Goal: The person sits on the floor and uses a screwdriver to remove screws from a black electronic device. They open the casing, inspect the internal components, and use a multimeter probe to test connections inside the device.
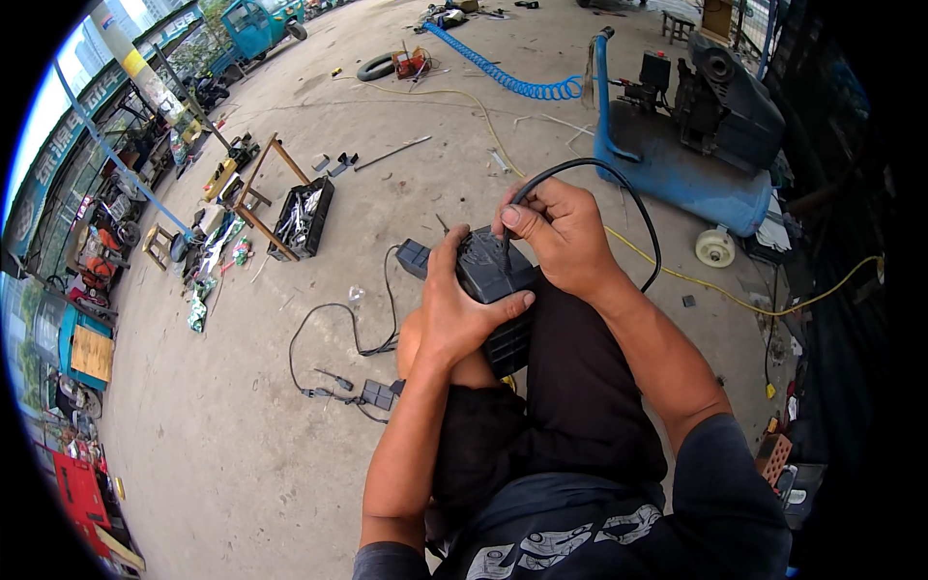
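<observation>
My left hand (pixel 452 317) is wrapped round a black ribbed plastic box (pixel 498 279), fingers on its far side and thumb along its near edge. The box is held above my thighs, and its lower part (pixel 509 346) shows finned sides. Between the thumb and fingers of my right hand (pixel 564 230) is a thick black cable (pixel 650 217). One end of it runs down to the top of the box; the rest loops out to the right and passes behind my forearm. On the ground beside my left hand lies a small black adapter (pixel 414 258) with a thin cord.
Another small black block (pixel 378 394) and cord lie to the left. Farther left is a black crate (pixel 303 220) of metal tools beside a wooden frame (pixel 259 198). A blue air compressor (pixel 686 174) stands at the right, with a yellow hose (pixel 710 284) across the concrete floor.
</observation>
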Action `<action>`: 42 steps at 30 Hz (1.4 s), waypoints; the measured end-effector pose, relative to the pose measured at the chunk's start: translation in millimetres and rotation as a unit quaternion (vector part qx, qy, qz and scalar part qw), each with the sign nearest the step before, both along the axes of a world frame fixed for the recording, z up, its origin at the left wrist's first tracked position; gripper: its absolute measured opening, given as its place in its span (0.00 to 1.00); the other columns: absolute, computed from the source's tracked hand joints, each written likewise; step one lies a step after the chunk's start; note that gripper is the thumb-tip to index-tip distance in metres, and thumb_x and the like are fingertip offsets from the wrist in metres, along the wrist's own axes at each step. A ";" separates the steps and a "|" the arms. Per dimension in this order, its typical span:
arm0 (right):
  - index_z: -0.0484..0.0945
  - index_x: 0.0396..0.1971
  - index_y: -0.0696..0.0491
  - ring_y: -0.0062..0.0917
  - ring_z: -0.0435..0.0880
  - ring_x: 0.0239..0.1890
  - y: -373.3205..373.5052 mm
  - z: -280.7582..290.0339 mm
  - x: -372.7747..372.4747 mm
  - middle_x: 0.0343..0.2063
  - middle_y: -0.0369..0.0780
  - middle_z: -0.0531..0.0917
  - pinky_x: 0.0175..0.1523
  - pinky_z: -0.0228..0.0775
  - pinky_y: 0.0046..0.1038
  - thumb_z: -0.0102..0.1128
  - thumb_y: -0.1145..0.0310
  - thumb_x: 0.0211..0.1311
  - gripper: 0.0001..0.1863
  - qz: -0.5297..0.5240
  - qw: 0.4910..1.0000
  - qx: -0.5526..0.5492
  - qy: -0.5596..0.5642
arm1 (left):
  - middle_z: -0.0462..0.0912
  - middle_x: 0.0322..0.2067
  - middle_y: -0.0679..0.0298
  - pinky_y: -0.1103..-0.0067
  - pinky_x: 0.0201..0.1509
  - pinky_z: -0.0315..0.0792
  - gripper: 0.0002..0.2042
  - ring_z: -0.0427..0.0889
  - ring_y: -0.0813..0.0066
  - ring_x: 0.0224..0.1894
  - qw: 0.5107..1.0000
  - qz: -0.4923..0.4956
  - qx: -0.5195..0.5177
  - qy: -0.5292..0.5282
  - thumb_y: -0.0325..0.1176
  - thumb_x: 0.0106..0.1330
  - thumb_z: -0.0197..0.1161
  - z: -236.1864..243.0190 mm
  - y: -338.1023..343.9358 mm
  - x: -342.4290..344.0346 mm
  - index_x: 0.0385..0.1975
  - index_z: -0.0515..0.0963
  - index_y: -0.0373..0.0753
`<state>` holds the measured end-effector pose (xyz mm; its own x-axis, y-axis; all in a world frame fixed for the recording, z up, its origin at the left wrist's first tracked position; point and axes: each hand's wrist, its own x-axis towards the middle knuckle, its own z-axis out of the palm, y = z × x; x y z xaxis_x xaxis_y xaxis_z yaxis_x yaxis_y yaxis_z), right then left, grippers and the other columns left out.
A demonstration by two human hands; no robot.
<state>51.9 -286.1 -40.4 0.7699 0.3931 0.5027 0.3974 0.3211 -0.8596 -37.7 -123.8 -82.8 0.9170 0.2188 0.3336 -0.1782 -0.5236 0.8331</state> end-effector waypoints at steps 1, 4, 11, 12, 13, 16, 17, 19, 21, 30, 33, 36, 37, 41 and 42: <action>0.81 0.37 0.63 0.19 0.86 0.33 0.9 0.8 1.4 0.28 0.40 0.88 0.41 0.79 0.24 0.62 0.78 0.70 0.03 -0.010 1.000 -0.012 -0.017 | 0.75 0.60 0.44 0.65 0.69 0.72 0.57 0.78 0.54 0.63 1.000 -0.002 0.006 0.009 0.44 0.39 0.90 1.9 1.1 -0.3 0.70 0.64 0.25; 0.82 0.37 0.64 0.20 0.88 0.32 1.8 3.1 4.7 0.27 0.41 0.88 0.40 0.79 0.25 0.64 0.78 0.68 0.04 -0.037 0.996 -0.044 -0.062 | 0.75 0.60 0.44 0.65 0.68 0.72 0.57 0.77 0.52 0.63 1.000 -0.002 -0.016 0.005 0.45 0.38 0.90 -2.5 2.8 0.9 0.69 0.66 0.27; 0.81 0.41 0.62 0.17 0.85 0.34 1.2 -2.0 4.5 0.31 0.38 0.87 0.40 0.78 0.22 0.66 0.74 0.72 0.06 -0.005 1.000 -0.018 -0.006 | 0.75 0.59 0.45 0.64 0.68 0.71 0.56 0.77 0.50 0.63 0.999 -0.011 -0.047 0.007 0.47 0.38 0.89 -3.7 2.0 1.6 0.68 0.67 0.27; 0.81 0.41 0.61 0.17 0.85 0.34 1.3 -3.7 4.3 0.32 0.38 0.87 0.40 0.78 0.22 0.66 0.74 0.71 0.06 -0.001 0.999 -0.029 -0.013 | 0.75 0.60 0.44 0.65 0.68 0.71 0.56 0.77 0.50 0.63 0.999 -0.008 -0.041 0.009 0.47 0.38 0.89 -3.3 2.8 1.8 0.68 0.67 0.27; 0.81 0.42 0.61 0.17 0.85 0.35 1.6 -6.0 4.4 0.32 0.38 0.87 0.40 0.78 0.21 0.67 0.74 0.71 0.07 0.003 0.999 -0.041 -0.020 | 0.74 0.60 0.44 0.65 0.69 0.71 0.56 0.76 0.50 0.64 0.999 -0.005 -0.034 0.011 0.48 0.38 0.89 -3.3 4.0 1.6 0.69 0.67 0.27; 0.81 0.43 0.60 0.16 0.85 0.36 -2.4 -11.1 7.1 0.34 0.37 0.87 0.40 0.78 0.21 0.68 0.74 0.70 0.08 0.047 0.998 -0.048 0.007 | 0.75 0.62 0.43 0.65 0.70 0.70 0.58 0.77 0.54 0.65 1.000 -0.013 -0.014 0.019 0.47 0.41 0.89 -0.2 5.0 1.1 0.71 0.63 0.26; 0.81 0.43 0.60 0.16 0.85 0.36 -4.5 -12.1 8.2 0.34 0.37 0.87 0.40 0.78 0.21 0.69 0.74 0.69 0.08 0.067 0.996 -0.046 0.025 | 0.75 0.62 0.43 0.66 0.70 0.70 0.58 0.77 0.56 0.65 1.000 -0.019 -0.007 0.022 0.46 0.42 0.89 0.6 5.1 1.1 0.72 0.61 0.25; 0.81 0.43 0.60 0.16 0.84 0.36 -7.1 -8.7 9.9 0.33 0.36 0.86 0.40 0.78 0.21 0.70 0.75 0.68 0.08 0.083 0.994 -0.048 0.053 | 0.72 0.65 0.41 0.63 0.72 0.68 0.55 0.74 0.54 0.68 0.998 -0.044 -0.049 0.009 0.46 0.44 0.88 -2.9 7.1 0.3 0.71 0.65 0.27; 0.81 0.43 0.60 0.15 0.84 0.36 -8.1 -7.7 11.9 0.33 0.35 0.86 0.41 0.77 0.20 0.70 0.75 0.67 0.08 0.088 0.993 -0.052 0.064 | 0.69 0.68 0.41 0.62 0.73 0.66 0.49 0.69 0.51 0.72 0.990 -0.077 -0.115 -0.004 0.46 0.47 0.86 -2.1 8.7 -1.1 0.68 0.69 0.28; 0.82 0.36 0.58 0.17 0.84 0.30 -0.4 -7.0 8.1 0.28 0.36 0.85 0.35 0.74 0.25 0.72 0.73 0.63 0.07 0.013 0.993 -0.114 -0.017 | 0.63 0.71 0.41 0.63 0.76 0.61 0.32 0.57 0.49 0.79 0.965 -0.156 -0.207 -0.028 0.38 0.54 0.82 3.0 18.7 -6.1 0.58 0.80 0.32; 0.81 0.35 0.58 0.19 0.83 0.28 1.9 -8.7 6.9 0.25 0.38 0.84 0.34 0.73 0.27 0.73 0.71 0.62 0.09 -0.036 0.987 -0.141 -0.070 | 0.62 0.72 0.39 0.62 0.75 0.62 0.32 0.60 0.48 0.78 0.974 -0.134 -0.183 -0.022 0.37 0.53 0.83 3.9 16.7 -6.0 0.59 0.80 0.33; 0.80 0.35 0.58 0.20 0.82 0.27 2.4 -8.9 6.1 0.24 0.40 0.84 0.34 0.73 0.27 0.73 0.70 0.62 0.10 -0.067 0.978 -0.152 -0.125 | 0.61 0.72 0.37 0.60 0.75 0.62 0.33 0.61 0.46 0.77 0.975 -0.120 -0.186 -0.021 0.40 0.53 0.83 0.2 16.4 -6.5 0.59 0.81 0.34; 0.80 0.35 0.58 0.21 0.82 0.27 2.0 -5.4 4.6 0.23 0.40 0.84 0.34 0.74 0.27 0.73 0.70 0.62 0.10 -0.067 0.978 -0.159 -0.119 | 0.61 0.72 0.36 0.59 0.75 0.62 0.33 0.61 0.45 0.77 0.978 -0.120 -0.167 -0.028 0.40 0.53 0.83 -2.0 17.7 -6.1 0.59 0.81 0.35; 0.80 0.36 0.59 0.20 0.82 0.29 -0.1 4.7 0.3 0.25 0.39 0.85 0.35 0.74 0.27 0.72 0.70 0.63 0.10 -0.055 0.975 -0.189 -0.098 | 0.60 0.74 0.39 0.58 0.76 0.61 0.33 0.59 0.47 0.78 0.986 -0.122 -0.104 -0.035 0.39 0.55 0.82 -5.1 20.9 -6.9 0.62 0.80 0.36; 0.80 0.37 0.59 0.19 0.83 0.30 -0.5 3.3 1.2 0.27 0.39 0.85 0.36 0.75 0.27 0.72 0.71 0.64 0.10 -0.028 0.983 -0.170 -0.063 | 0.60 0.74 0.41 0.57 0.76 0.60 0.33 0.58 0.49 0.79 0.988 -0.123 -0.091 -0.032 0.37 0.56 0.81 -3.7 20.2 -7.8 0.63 0.79 0.36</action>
<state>53.1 -286.6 -37.0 0.7359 0.5127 0.4423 0.5161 -0.0019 -0.8565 -45.5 -103.6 -86.5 0.9280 0.0529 0.3687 -0.3374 -0.2998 0.8923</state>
